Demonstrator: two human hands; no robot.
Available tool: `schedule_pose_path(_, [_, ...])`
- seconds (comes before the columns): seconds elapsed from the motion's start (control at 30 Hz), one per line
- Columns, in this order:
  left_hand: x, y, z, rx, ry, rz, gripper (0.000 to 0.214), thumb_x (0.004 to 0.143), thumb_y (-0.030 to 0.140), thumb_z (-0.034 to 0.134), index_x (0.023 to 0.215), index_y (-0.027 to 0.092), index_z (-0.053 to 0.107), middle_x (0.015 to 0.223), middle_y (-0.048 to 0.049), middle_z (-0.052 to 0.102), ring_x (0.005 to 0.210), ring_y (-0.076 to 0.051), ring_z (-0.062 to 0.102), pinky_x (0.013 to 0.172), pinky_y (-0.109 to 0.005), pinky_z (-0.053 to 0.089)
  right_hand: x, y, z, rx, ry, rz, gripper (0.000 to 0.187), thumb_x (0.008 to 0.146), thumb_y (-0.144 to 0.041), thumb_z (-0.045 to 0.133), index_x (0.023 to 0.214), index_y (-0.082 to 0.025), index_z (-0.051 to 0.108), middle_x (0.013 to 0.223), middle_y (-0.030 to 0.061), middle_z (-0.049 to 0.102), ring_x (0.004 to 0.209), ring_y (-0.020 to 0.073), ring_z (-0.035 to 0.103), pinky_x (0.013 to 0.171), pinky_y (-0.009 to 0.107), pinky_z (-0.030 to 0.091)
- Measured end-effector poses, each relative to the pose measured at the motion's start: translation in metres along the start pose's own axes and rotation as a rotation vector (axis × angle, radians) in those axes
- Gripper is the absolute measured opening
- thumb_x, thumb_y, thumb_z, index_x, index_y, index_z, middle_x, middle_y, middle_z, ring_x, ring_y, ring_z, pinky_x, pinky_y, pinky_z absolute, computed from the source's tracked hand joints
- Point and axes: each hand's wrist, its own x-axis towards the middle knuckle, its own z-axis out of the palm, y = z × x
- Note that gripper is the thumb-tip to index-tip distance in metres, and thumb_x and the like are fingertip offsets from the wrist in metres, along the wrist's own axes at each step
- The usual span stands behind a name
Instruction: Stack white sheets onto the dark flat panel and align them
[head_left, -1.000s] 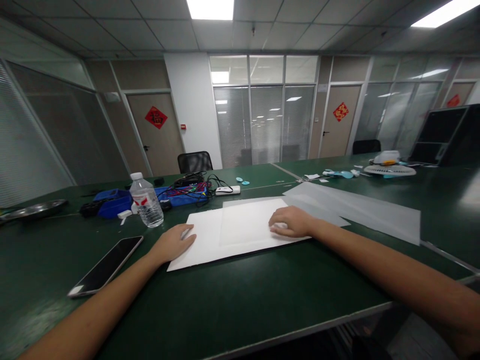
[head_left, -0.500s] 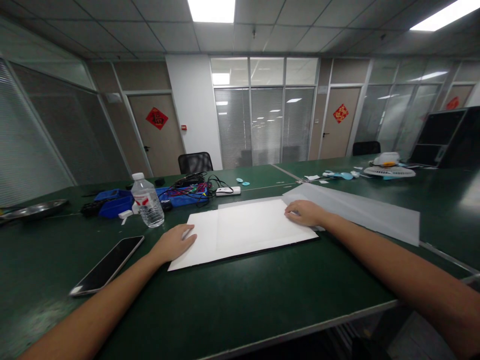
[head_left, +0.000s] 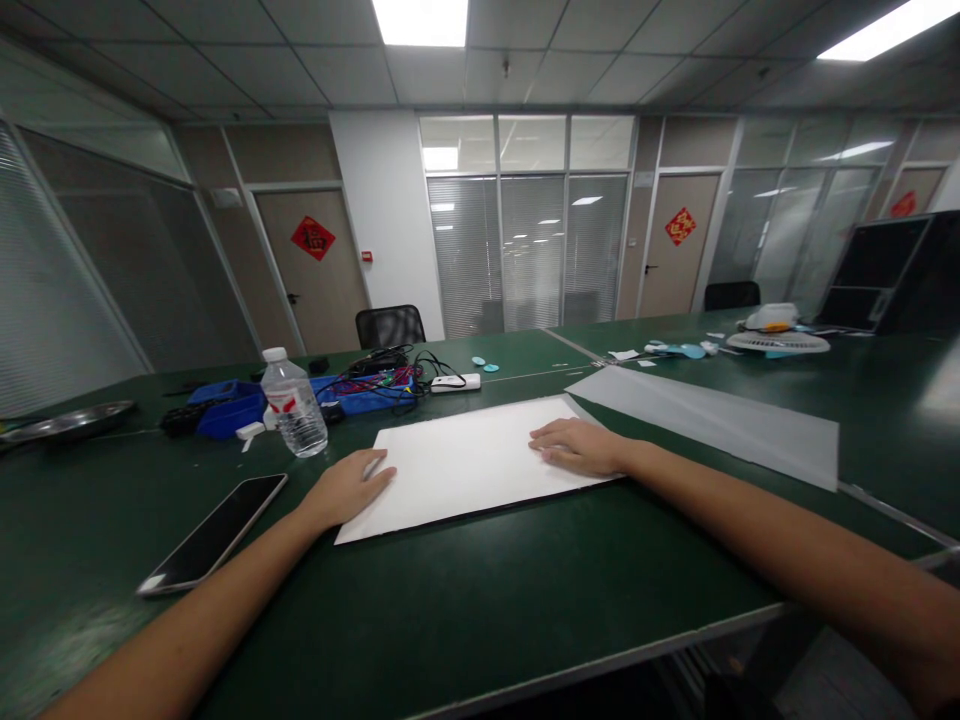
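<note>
A white sheet (head_left: 450, 460), paper-like with a thin dark line along its near edge, lies flat in front of me. My left hand (head_left: 349, 490) rests on its left end, thumb and fingers apart. Toward the sheet's right end, my right hand (head_left: 577, 446) lies flat with its fingers stretched out to the left. Neither hand grips anything. Beyond my right forearm, a translucent whitish sheet (head_left: 720, 425) is spread on the green table (head_left: 525, 590).
A phone (head_left: 214, 535) lies left of my left forearm. Behind it stands a water bottle (head_left: 295, 405), beside blue trays (head_left: 229, 410) and tangled cables (head_left: 382, 365). A white power strip (head_left: 455, 382) sits farther back. A fan head (head_left: 778, 342) lies at far right.
My right hand has slid left across the white sheet, its fingers now stretched out. The vertical line on the sheet and the strip behind its back edge no longer show. My left hand stays put.
</note>
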Motion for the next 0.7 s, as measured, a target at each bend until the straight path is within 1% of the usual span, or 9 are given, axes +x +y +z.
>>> schedule_pose_path(0.07, [0.000,-0.001,0.000,0.024,-0.006,0.006,0.074,0.093,0.062,0.038,0.144,0.012,0.057,0.151,-0.0144,0.056,0.139,-0.030,0.053,0.118,-0.041,0.038,0.000,0.000,-0.001,-0.001,0.017,0.009,0.050,0.105,-0.051,0.040,0.138,-0.023,0.066,0.141,0.0104,0.064,0.131,0.0264,0.057,0.111,0.045,0.041])
schedule_pose_path(0.13, [0.001,-0.001,0.000,0.046,-0.007,0.010,0.071,0.093,0.056,0.038,0.145,0.012,0.057,0.151,-0.0140,0.056,0.139,-0.030,0.053,0.118,-0.040,0.038,-0.001,0.006,-0.002,-0.040,0.054,0.059,0.052,0.105,-0.051,0.040,0.138,-0.021,0.066,0.141,0.0115,0.064,0.130,0.0272,0.057,0.111,0.046,0.041])
schedule_pose_path(0.23, [0.001,-0.001,-0.001,0.065,-0.001,0.021,0.067,0.092,0.048,0.038,0.145,0.012,0.058,0.151,-0.0129,0.057,0.139,-0.028,0.054,0.119,-0.038,0.037,-0.006,0.023,-0.003,-0.123,0.112,0.167,0.052,0.104,-0.051,0.040,0.134,-0.019,0.068,0.137,0.0126,0.066,0.126,0.0292,0.059,0.108,0.049,0.043])
schedule_pose_path(0.33, [0.001,-0.001,-0.001,0.072,0.003,0.029,0.065,0.089,0.039,0.038,0.144,0.012,0.058,0.151,-0.0120,0.057,0.139,-0.026,0.054,0.119,-0.036,0.037,-0.012,0.041,-0.004,-0.139,0.121,0.222,0.051,0.103,-0.051,0.041,0.124,-0.019,0.074,0.128,0.0132,0.071,0.117,0.0292,0.064,0.105,0.046,0.046])
schedule_pose_path(0.43, [0.003,-0.005,0.001,0.069,-0.009,0.037,0.064,0.089,0.035,0.036,0.145,0.012,0.058,0.152,-0.0116,0.057,0.140,-0.025,0.052,0.120,-0.037,0.035,-0.016,0.050,-0.005,-0.116,0.116,0.210,0.050,0.102,-0.052,0.043,0.118,-0.020,0.077,0.125,0.0121,0.072,0.115,0.0292,0.066,0.103,0.043,0.048])
schedule_pose_path(0.57, [0.005,-0.010,0.004,0.058,-0.011,0.032,0.064,0.089,0.032,0.033,0.144,0.012,0.058,0.151,-0.0111,0.057,0.140,-0.023,0.052,0.121,-0.035,0.034,-0.015,0.048,-0.006,-0.104,0.123,0.151,0.046,0.102,-0.050,0.045,0.115,-0.021,0.078,0.123,0.0113,0.073,0.114,0.0287,0.067,0.101,0.042,0.048])
schedule_pose_path(0.63, [0.006,-0.010,0.004,0.050,-0.002,0.022,0.063,0.090,0.034,0.033,0.143,0.011,0.059,0.151,-0.0112,0.057,0.140,-0.023,0.053,0.120,-0.035,0.035,-0.015,0.045,-0.006,-0.101,0.122,0.119,0.045,0.102,-0.048,0.046,0.115,-0.021,0.078,0.123,0.0114,0.073,0.114,0.0282,0.066,0.102,0.041,0.048])
schedule_pose_path(0.7, [0.006,-0.009,0.004,0.042,-0.001,0.008,0.064,0.092,0.040,0.033,0.142,0.010,0.060,0.151,-0.0121,0.058,0.139,-0.025,0.053,0.120,-0.036,0.036,-0.015,0.044,-0.005,-0.105,0.114,0.101,0.044,0.102,-0.047,0.046,0.116,-0.020,0.078,0.124,0.0117,0.072,0.114,0.0277,0.066,0.102,0.041,0.048])
